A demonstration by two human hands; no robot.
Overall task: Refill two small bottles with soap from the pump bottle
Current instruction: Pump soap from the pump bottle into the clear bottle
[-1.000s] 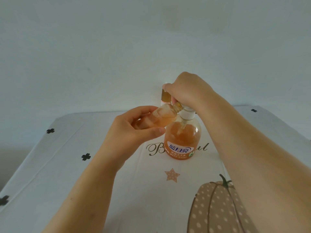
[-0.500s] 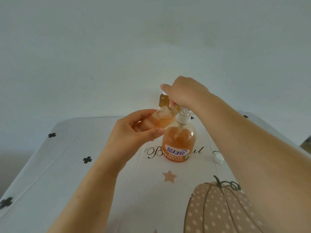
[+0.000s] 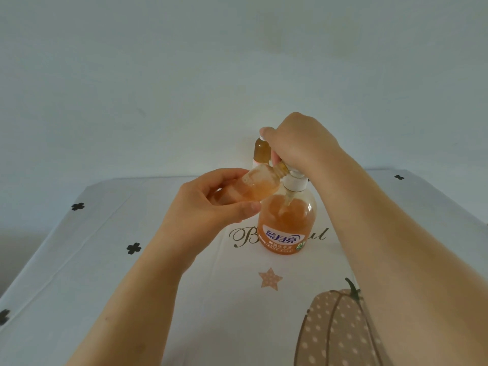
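An orange pump bottle [image 3: 286,225] with a white collar stands upright mid-table. My right hand [image 3: 298,142] sits on top of its pump head, fingers curled over it; the head itself is hidden. My left hand [image 3: 208,210] holds a small clear bottle [image 3: 257,184] tilted, its open neck up against the pump spout; orange soap lies in it. A second small bottle [image 3: 261,153] full of amber soap stands upright behind, close to the wall.
The table [image 3: 105,254] wears a white cloth with black clovers, a star, lettering and a dotted pumpkin print [image 3: 335,328] at the near right. A plain pale wall [image 3: 184,75] rises right behind the table's far edge.
The camera view shifted a little; my right arm now covers the small white cap seen half a second ago. Both hands keep their hold at the pump.
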